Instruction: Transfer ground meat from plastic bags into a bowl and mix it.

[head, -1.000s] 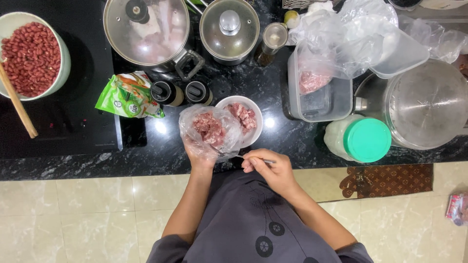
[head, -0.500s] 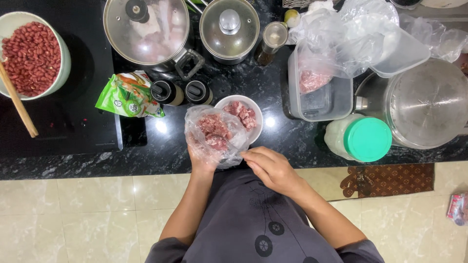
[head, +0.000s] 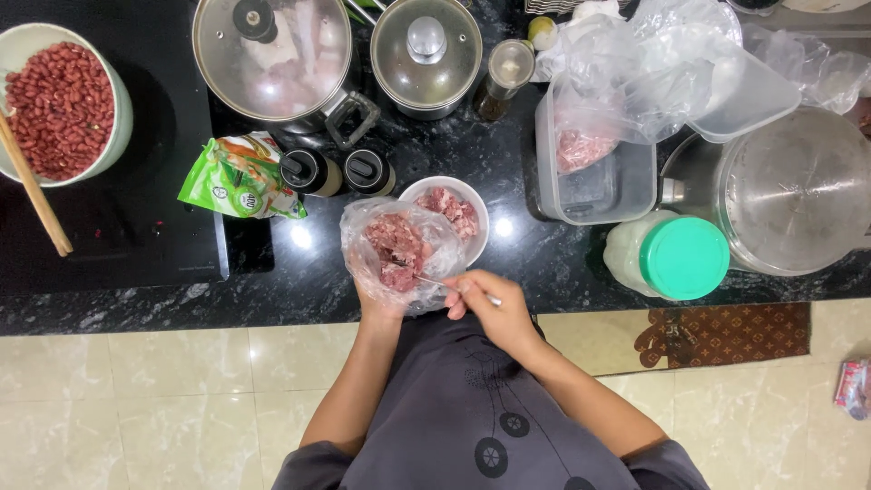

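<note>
I look down on a black counter [head: 508, 263] full of kitchen things. At the far right is a big steel pot [head: 798, 191]. At the far left a glass-lidded pan [head: 272, 59] sits beside a smaller lidded pot [head: 426, 54]. A bowl of red beans [head: 59, 104] is at the left edge, with a wooden stick [head: 32, 191] leaning on it. A clear box [head: 599, 177] right of middle has some meat and crumpled plastic in it. Just near of it lies a jar with a green lid [head: 680, 257]. A green packet [head: 240, 177] lies left of two dark bottles [head: 340, 171].

In the middle, at the near edge, my left hand [head: 381, 299] grips a clear bag of meat [head: 399, 249] from below. The bag's mouth opens up at me. It hangs just left of and partly over a small white bowl [head: 454, 209] with meat inside.

My right hand [head: 485, 304] is closed around a thin metal tool [head: 454, 288]. I cannot tell if it is a spoon or a fork. It lies almost flat, left to right, and its tip points left into the bag.

A second ago the right hand sat lower and the tool's tip was outside the bag. Now the tip is inside. The bag has barely moved.
</note>
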